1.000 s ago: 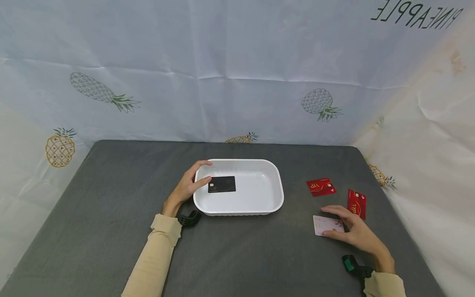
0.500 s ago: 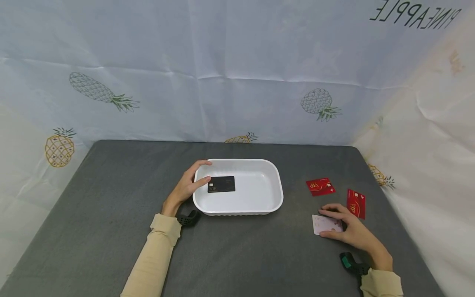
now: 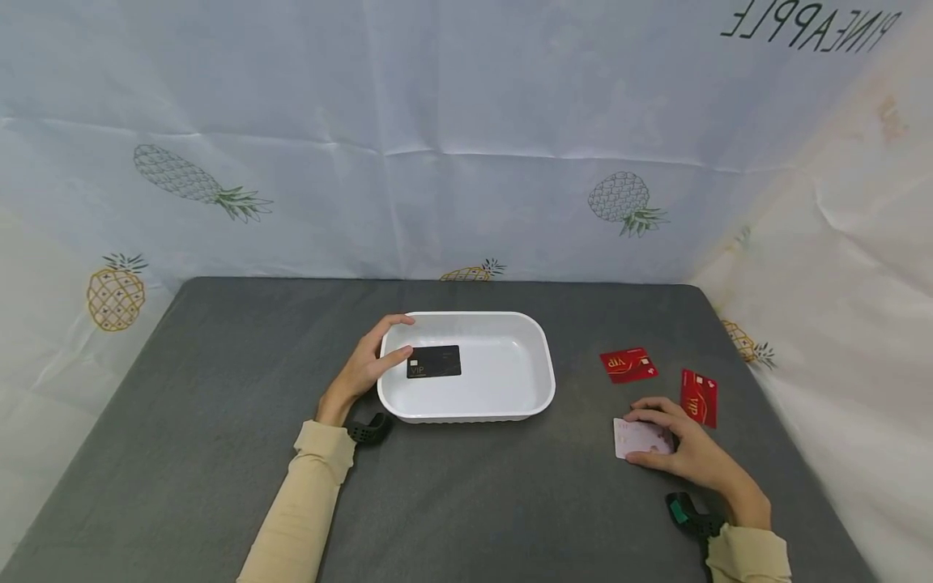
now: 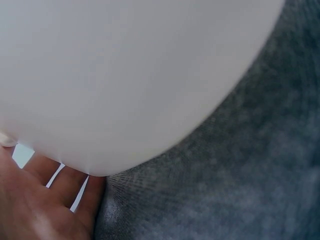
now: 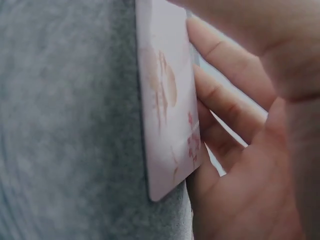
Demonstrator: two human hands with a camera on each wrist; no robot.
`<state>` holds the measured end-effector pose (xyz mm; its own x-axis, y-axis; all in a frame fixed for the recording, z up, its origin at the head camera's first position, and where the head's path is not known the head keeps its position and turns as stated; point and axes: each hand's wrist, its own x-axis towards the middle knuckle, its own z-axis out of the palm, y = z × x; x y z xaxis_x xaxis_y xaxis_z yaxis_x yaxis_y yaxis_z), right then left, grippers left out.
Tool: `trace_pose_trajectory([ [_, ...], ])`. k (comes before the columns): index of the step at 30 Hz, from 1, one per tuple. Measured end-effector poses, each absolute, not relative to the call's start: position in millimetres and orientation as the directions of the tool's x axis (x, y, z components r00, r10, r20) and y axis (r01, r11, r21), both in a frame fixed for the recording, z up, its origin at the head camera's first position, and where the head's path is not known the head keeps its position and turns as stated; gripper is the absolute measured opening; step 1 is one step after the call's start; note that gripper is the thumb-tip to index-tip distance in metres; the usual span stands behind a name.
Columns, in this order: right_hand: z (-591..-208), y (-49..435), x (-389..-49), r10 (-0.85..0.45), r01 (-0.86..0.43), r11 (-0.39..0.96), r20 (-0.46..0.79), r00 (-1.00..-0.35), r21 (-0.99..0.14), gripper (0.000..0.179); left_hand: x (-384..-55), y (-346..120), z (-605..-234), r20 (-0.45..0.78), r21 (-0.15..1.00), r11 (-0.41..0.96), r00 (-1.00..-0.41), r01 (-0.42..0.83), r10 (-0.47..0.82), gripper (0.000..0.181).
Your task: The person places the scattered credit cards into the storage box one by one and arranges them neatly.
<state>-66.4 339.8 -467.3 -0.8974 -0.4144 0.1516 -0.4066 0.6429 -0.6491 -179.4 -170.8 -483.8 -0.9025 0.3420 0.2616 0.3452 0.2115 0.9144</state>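
In the head view my left hand (image 3: pixel 362 366) grips the left end of a white plastic tray (image 3: pixel 510 397), thumb over the rim and fingers along the outside. The left wrist view shows the tray's wall (image 4: pixel 125 85) with fingers behind it. A black VIP card (image 3: pixel 435 362) lies inside the tray, close to the left thumb. Over on the right, my right hand (image 3: pixel 692 445) pinches a pale pink card (image 3: pixel 640 437) by its long edges, between thumb and fingers. The right wrist view shows that card (image 5: pixel 167 110) tilted against the fingertips, near the grey cloth.
Two red VIP cards lie on the grey table (image 3: pixel 466 502): one red card (image 3: pixel 629 366) beyond the right hand, another red card (image 3: pixel 699 398) right beside its knuckles. A pineapple-print curtain (image 3: pixel 408 97) hangs behind the table and along both sides.
The right hand's thumb and fingers have drawn in against the pink card's edges, and the hand has shifted slightly away from the body. The left hand and tray hold still.
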Motion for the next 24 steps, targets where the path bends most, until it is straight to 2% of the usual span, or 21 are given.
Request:
trace_pose_trajectory([
  [12, -458, 336, -67, -0.406, -0.403, 0.708, 0.132, -0.904, -0.58, 0.047, -179, -171, -484, 0.262, 0.913, 0.217, -0.904, 0.346, 0.338, 0.046],
  [19, -456, 339, -63, -0.382, -0.379, 0.775, 0.104, -0.919, -0.506, 0.061, -179, -170, -484, 0.252, 0.919, 0.208, -0.905, 0.334, 0.342, 0.046],
  [24, -455, 341, -62, -0.385, -0.38, 0.784, 0.095, -0.918, -0.491, 0.054, -179, -171, -484, 0.256, 0.914, 0.218, -0.904, 0.341, 0.341, 0.046],
])
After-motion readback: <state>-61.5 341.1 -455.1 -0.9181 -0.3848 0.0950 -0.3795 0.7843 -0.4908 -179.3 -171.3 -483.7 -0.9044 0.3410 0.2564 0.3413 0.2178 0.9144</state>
